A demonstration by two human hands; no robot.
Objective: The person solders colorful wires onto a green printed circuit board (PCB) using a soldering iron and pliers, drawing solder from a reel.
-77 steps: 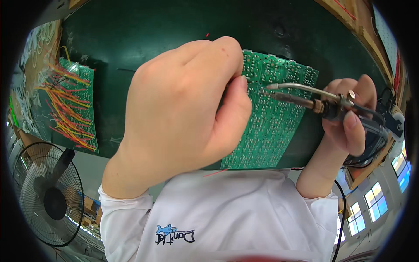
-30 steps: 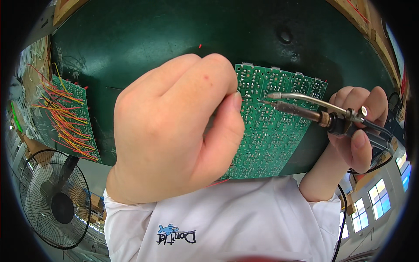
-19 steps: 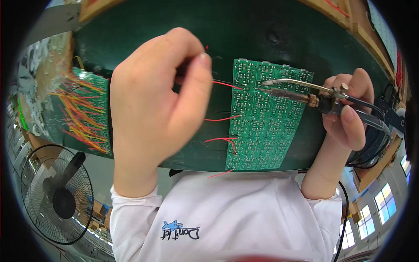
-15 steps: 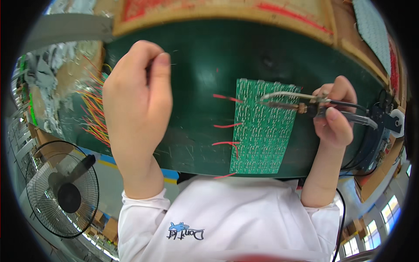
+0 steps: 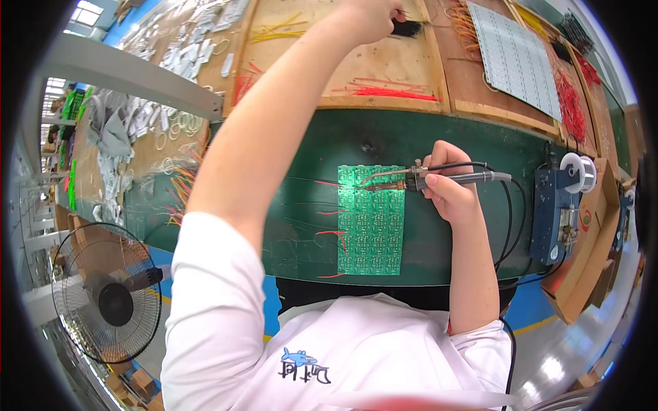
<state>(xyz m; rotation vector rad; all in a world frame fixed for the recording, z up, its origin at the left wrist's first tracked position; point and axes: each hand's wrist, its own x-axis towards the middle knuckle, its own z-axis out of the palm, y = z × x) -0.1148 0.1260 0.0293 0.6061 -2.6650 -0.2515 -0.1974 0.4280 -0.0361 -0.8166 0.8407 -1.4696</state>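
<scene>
Our left hand (image 5: 373, 15) has left the green circuit board (image 5: 371, 219) and is now reaching far up, pinching black wires (image 5: 410, 27) on the wooden tray (image 5: 384, 72). Our right hand (image 5: 449, 192) is gripping the soldering iron (image 5: 418, 180) at the board's top edge on the desk (image 5: 439, 140). A few red wires (image 5: 329, 234) are on; many spots are waiting.

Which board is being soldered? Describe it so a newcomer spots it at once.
Start at the dark green work mat along the bench's near edge. At its centre lies a rectangular green circuit board, under the tip of the soldering iron in the right hand. Only it has thin red wires sticking out leftward.
</scene>
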